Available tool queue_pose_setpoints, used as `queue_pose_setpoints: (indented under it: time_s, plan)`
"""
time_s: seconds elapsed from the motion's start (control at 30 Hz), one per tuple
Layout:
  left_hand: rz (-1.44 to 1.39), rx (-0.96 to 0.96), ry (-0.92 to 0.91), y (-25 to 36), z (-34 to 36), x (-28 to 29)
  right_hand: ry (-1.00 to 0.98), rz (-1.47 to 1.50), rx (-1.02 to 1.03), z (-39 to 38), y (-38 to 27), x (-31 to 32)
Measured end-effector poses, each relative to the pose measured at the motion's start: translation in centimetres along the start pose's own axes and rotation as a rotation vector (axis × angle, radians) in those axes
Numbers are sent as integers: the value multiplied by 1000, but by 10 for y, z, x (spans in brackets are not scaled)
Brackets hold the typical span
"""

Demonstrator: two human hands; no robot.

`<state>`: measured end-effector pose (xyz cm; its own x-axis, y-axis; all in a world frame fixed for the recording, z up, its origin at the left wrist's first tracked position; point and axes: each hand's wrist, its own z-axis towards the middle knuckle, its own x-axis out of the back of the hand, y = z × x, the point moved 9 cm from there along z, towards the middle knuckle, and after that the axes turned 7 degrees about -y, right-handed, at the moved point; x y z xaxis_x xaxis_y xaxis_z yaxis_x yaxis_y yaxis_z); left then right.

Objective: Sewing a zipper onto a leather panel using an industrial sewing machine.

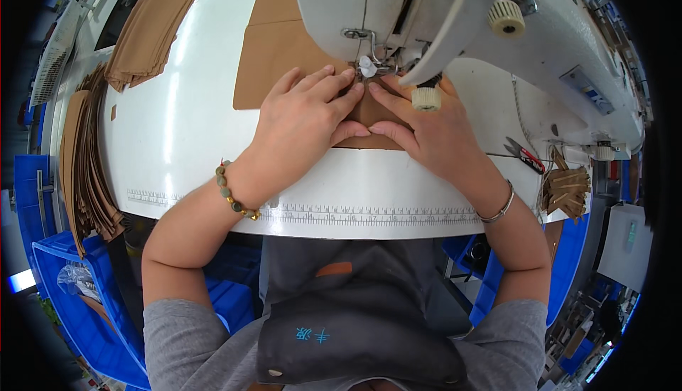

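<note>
A flat brown leather-like piece (273,57) lies on the white table under the needle area of a white sewing machine (330,3). My left hand (293,126) rests on it, fingers spread and pointing toward the presser foot. From the other side my right hand (439,134) presses down, thumb and index finger stretched apart; the machine's guard and a cream knob (426,99) cover some of its fingers. The two thumb tips almost meet near the piece's front edge. A small white part (366,67) sits right beyond my fingertips, and the needle itself is hard to make out.
Stacked brown pieces (153,32) lie at the far left, with more hanging (89,156) over the left edge. Red-handled snips (524,155) and a bundle of brown strips (566,190) are at right. A ruler scale (341,215) runs along the front; blue bins (85,306) stand below.
</note>
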<state>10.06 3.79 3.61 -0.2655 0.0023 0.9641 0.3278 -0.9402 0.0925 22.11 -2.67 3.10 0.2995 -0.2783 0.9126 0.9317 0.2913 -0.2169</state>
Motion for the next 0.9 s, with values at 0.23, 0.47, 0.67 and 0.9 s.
queue_pose_setpoints:
  time_s: [0.23, 0.47, 0.67, 0.9]
  plan:
    - [14, 26, 55, 9, -6, 7, 92, -35, -109, 6, 15, 19]
    - [-54, 7, 49, 6, -6, 11, 118, -150, 177, -8, -57, 20]
    - [-87, -14, 0, 2, -5, 11, 51, -122, 15, -5, -31, 18]
    - [-29, -20, -26, 5, -5, 7, -71, -158, 48, -15, -35, 26]
